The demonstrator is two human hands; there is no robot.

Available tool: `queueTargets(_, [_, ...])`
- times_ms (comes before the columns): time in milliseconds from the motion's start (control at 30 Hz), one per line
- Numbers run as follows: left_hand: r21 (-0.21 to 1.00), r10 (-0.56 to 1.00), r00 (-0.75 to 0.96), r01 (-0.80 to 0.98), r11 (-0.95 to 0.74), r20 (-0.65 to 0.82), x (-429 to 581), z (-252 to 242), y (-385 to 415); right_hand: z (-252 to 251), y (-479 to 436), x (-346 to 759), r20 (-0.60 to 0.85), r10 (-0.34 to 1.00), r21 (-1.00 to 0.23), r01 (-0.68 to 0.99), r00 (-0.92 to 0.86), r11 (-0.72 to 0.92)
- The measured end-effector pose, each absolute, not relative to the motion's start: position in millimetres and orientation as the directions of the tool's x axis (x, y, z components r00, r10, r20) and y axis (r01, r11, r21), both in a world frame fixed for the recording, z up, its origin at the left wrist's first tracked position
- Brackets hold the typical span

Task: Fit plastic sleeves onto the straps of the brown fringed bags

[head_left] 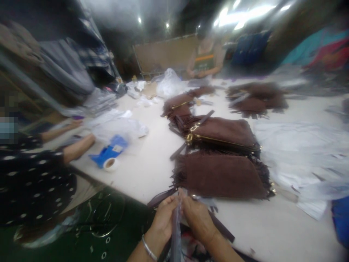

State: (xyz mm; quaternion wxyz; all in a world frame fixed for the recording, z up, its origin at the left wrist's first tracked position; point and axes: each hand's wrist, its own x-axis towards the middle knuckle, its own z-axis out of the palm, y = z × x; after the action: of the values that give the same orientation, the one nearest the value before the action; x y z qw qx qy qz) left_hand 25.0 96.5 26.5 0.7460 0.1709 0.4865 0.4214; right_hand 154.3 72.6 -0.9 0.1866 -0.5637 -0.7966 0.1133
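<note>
Left hand (163, 218) and right hand (197, 217) meet, backs up, just in front of the nearest brown fringed bag (220, 176) on the desk (147, 167). Each grip is pinched closed on a grey strip (176, 227) hanging between them.

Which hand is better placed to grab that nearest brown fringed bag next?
Right, probably. The right hand sits just under the nearest brown bag, which stretches off to that side; the left hand is farther from it. Both hands pinch a grey strip between them.
</note>
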Motion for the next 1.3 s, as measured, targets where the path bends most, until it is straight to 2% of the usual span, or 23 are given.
queueTargets(67, [0.791, 0.852, 0.098, -0.330, 0.515, -0.514, 24.4, 23.1, 95.9, 0.5, 63.4, 156.3, 0.160, 0.967, -0.576, 0.777, -0.197, 0.254])
queueTargets(133, [0.902, 0.912, 0.016, -0.138, 0.409, -0.411, 23.4, 20.0, 93.9, 3.9, 54.1, 157.6, 0.083, 0.996, -0.786, 0.613, -0.016, 0.075])
queueTargets(200, [0.966, 0.968, -0.040, 0.073, 0.250, -0.248, 22.5, 18.6, 90.7, 7.6, 49.3, 155.1, -0.124, 0.985, -0.929, 0.335, 0.120, -0.157])
queueTargets(233, [0.973, 0.988, -0.047, 0.173, 0.154, -0.148, 22.2, 18.7, 88.9, 8.9, 49.5, 152.1, -0.239, 0.962, -0.950, 0.171, 0.133, -0.260])
queueTargets(333, [0.906, 0.995, 0.016, 0.413, -0.095, 0.098, 22.2, 20.9, 83.3, 8.5, 59.4, 138.8, -0.487, 0.866, -0.859, -0.240, 0.114, -0.452])
queueTargets(433, [0.849, 0.977, 0.122, 0.484, -0.211, 0.173, 22.9, 22.3, 79.6, 4.3, 72.6, 126.6, -0.598, 0.784, -0.748, -0.466, 0.166, -0.472])
queueTargets(533, [0.787, 0.951, 0.203, 0.535, -0.307, 0.233, 21.2, 19.1, 78.0, 0.9, 78.8, 121.0, -0.634, 0.759, -0.665, -0.605, 0.149, -0.437])
queueTargets(700, [0.509, 0.849, 0.352, 0.685, -0.521, 0.395, 10.3, 8.7, 73.8, -1.8, 77.4, 120.2, -0.626, 0.769, -0.626, -0.669, 0.126, -0.401])
queueTargets(767, [0.494, 0.854, 0.352, 0.703, -0.511, 0.383, 8.5, 8.3, 70.8, -2.5, 76.6, 119.9, -0.624, 0.773, -0.619, -0.677, 0.116, -0.398])
queueTargets(867, [0.593, 0.915, 0.245, 0.702, -0.395, 0.320, 12.6, 14.4, 67.3, -3.5, 76.5, 119.1, -0.619, 0.779, -0.608, -0.690, 0.103, -0.392])
queueTargets(967, [0.749, 0.987, 0.042, 0.647, -0.145, 0.155, 20.4, 23.6, 67.7, -4.8, 76.5, 118.7, -0.620, 0.781, -0.593, -0.701, 0.083, -0.396])
queueTargets(1067, [0.823, 0.991, -0.118, 0.556, 0.114, -0.057, 24.3, 28.3, 72.7, -6.7, 76.1, 118.5, -0.624, 0.779, -0.577, -0.708, 0.061, -0.407])
queueTargets(1167, [0.858, 0.970, -0.147, 0.453, 0.242, -0.196, 22.1, 26.7, 80.4, -8.6, 75.9, 118.2, -0.626, 0.778, -0.574, -0.708, 0.057, -0.411])
queueTargets(1300, [0.879, 0.906, -0.079, 0.220, 0.422, -0.415, 14.5, 22.5, 90.7, -9.6, 76.2, 119.0, -0.635, 0.771, -0.568, -0.709, 0.056, -0.417])
